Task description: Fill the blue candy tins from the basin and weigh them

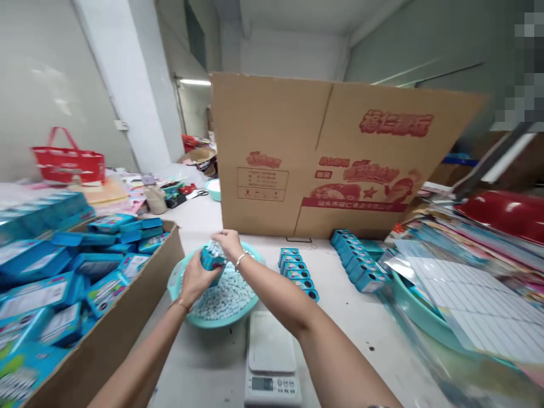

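Over a turquoise basin [212, 324] heaped with small pale candies [227, 292], my left hand [198, 277] grips a small blue box [212, 258]. White pieces show at the box's top. My right hand [229, 245] is closed at that top, its fingers bent down against the pieces; what lies inside the fingers is partly hidden. A white digital scale [272, 351] stands on the table below the basin, with a bare plate. Right of the basin is a short row of blue boxes [295, 269] with dark round holes in their tops.
A carton [127, 317] full of blue boxes fills the left side. Behind the basin stands a large cardboard box [297, 192]. Further right are another row of blue boxes [357, 260] and a basin [425, 309] covered by papers. A red bag [70, 161] sits at the far left.
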The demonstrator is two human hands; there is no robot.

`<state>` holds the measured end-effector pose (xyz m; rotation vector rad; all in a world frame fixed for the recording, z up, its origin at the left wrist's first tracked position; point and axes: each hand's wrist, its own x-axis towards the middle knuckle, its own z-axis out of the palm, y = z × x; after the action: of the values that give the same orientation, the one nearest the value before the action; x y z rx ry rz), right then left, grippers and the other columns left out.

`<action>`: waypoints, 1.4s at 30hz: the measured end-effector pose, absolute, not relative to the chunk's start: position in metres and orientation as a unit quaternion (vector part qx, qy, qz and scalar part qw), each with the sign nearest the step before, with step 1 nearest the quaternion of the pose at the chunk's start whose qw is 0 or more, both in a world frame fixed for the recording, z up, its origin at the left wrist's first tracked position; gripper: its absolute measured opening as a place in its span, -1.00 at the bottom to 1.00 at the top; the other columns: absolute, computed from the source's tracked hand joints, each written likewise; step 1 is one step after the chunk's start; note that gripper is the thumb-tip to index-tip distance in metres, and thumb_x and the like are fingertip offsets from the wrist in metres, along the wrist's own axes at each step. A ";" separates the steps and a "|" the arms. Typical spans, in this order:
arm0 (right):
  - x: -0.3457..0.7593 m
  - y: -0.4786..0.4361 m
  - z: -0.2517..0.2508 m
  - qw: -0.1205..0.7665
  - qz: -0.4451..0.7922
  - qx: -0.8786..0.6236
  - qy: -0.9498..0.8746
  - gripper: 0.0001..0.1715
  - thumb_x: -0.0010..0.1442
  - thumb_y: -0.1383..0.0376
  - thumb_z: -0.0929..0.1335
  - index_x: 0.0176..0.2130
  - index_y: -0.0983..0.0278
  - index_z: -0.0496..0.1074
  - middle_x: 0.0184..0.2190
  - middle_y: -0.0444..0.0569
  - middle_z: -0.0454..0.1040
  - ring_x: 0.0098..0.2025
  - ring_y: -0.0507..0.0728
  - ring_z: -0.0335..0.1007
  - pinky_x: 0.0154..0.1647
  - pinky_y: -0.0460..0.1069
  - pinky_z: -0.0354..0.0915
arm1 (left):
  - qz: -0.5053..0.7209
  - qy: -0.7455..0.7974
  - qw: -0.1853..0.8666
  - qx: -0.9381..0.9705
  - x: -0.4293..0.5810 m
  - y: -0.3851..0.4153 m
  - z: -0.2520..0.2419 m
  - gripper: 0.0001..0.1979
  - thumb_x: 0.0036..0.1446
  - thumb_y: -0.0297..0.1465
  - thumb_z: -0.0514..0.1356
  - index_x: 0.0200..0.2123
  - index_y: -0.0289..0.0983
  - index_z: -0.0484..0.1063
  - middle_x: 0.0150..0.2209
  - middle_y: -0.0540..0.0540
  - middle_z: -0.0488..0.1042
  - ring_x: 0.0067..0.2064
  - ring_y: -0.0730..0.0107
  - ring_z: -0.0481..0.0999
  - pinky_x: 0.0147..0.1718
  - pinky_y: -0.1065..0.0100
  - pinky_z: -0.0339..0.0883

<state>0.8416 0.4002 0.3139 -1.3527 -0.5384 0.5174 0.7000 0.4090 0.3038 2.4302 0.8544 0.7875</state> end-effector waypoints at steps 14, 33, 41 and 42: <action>0.831 0.403 0.318 0.724 0.308 -0.572 -0.230 -0.82 -0.29 0.24 0.42 -0.65 0.31 0.42 -0.69 -0.16 0.35 -0.55 0.02 0.22 -0.51 -0.07 0.15 | 0.354 0.317 0.275 0.836 0.692 0.421 0.287 -0.32 -0.11 -0.22 0.34 0.10 -0.23 0.27 -0.03 -0.15 0.50 -0.02 0.12 0.51 -0.07 0.24 0.34; 0.829 0.409 0.310 0.760 0.290 -0.551 -0.187 -0.73 -0.15 0.15 0.38 -0.57 0.34 0.51 -0.51 0.03 0.54 -0.36 0.14 0.45 -0.24 -0.01 0.31 | 0.310 0.316 0.302 0.844 0.691 0.436 0.298 -0.43 -0.14 -0.28 0.35 -0.01 -0.23 0.32 -0.20 -0.06 0.52 -0.20 0.24 0.52 -0.27 0.36 0.27; 0.830 0.407 0.313 0.762 0.317 -0.530 -0.194 -0.69 -0.06 0.10 0.39 -0.53 0.31 0.50 -0.48 0.04 0.56 -0.34 0.15 0.46 -0.19 0.02 0.31 | 0.314 0.300 0.304 0.848 0.690 0.435 0.294 -0.47 -0.12 -0.28 0.35 -0.04 -0.21 0.31 -0.20 -0.06 0.52 -0.19 0.25 0.53 -0.25 0.36 0.27; 0.831 0.406 0.314 0.759 0.326 -0.527 -0.200 -0.67 -0.04 0.08 0.40 -0.52 0.31 0.50 -0.47 0.05 0.56 -0.33 0.15 0.47 -0.17 0.02 0.31 | 0.314 0.299 0.302 0.849 0.691 0.435 0.293 -0.47 -0.12 -0.27 0.35 -0.05 -0.22 0.31 -0.21 -0.06 0.52 -0.19 0.24 0.53 -0.26 0.36 0.27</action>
<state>0.8308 0.4056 0.3143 -1.1479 -0.4352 0.7095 0.6909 0.4351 0.2935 2.2520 0.7938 0.8331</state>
